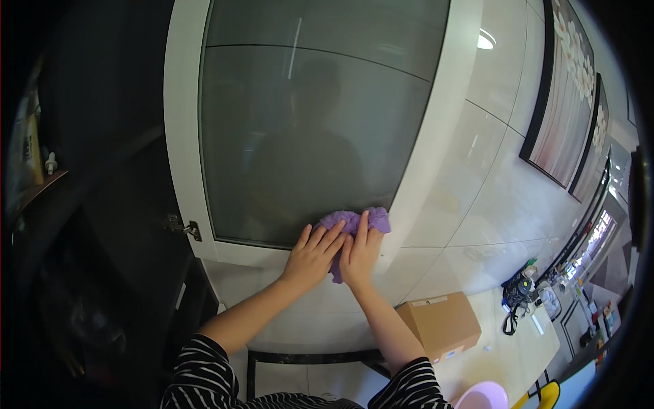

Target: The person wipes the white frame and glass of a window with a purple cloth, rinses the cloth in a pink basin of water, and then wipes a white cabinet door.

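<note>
A crumpled purple cloth (378, 219) lies against the lower right corner of a white-framed glass cabinet door (182, 102), over both the pane (306, 136) and the frame. My right hand (361, 258) holds the cloth there, its index finger stretched upward over it. Beside it, my left hand (312, 262) rests with extended fingers, the fingertips on the cloth's left part. A loose end of the cloth hangs between the two hands. The pane mirrors a dim figure.
The door hangs from a metal hinge (185, 228) by a dark cabinet interior at left. At lower right, a pale table (504, 347) bears a cardboard box (441, 322), a dark bag (518, 292) and a pink basin (482, 395). Framed flower pictures (562, 102) hang on the tiled wall.
</note>
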The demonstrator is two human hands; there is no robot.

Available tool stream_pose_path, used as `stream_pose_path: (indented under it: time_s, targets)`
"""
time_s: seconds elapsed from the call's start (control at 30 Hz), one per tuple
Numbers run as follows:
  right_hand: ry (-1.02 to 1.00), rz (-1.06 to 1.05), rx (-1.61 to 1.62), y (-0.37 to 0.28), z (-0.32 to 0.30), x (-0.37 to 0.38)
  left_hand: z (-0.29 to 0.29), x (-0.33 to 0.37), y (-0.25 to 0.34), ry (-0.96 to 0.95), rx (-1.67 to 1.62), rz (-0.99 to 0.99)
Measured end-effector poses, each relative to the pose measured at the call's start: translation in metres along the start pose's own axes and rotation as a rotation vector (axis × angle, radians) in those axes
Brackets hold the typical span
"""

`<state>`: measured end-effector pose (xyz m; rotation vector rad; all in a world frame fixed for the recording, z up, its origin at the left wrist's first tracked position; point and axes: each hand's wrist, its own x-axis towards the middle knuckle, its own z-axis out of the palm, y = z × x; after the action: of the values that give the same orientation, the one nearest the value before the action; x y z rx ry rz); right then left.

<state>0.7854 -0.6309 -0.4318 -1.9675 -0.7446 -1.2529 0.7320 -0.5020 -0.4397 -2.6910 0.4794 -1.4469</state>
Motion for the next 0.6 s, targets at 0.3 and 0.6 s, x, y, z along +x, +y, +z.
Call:
stream_pose_path:
  time_s: [0.3,0.6]
  targets:
    - [0.166,-0.242,-0.142,-0.03,0.011,0.095,-0.034,0.059,-0.056,0.254,0.129,-0.024]
    - [-0.026,-0.663,0.036,-0.124,0.052,0.152,-0.078,0.022,-0.128,0.271,0.294,-0.425]
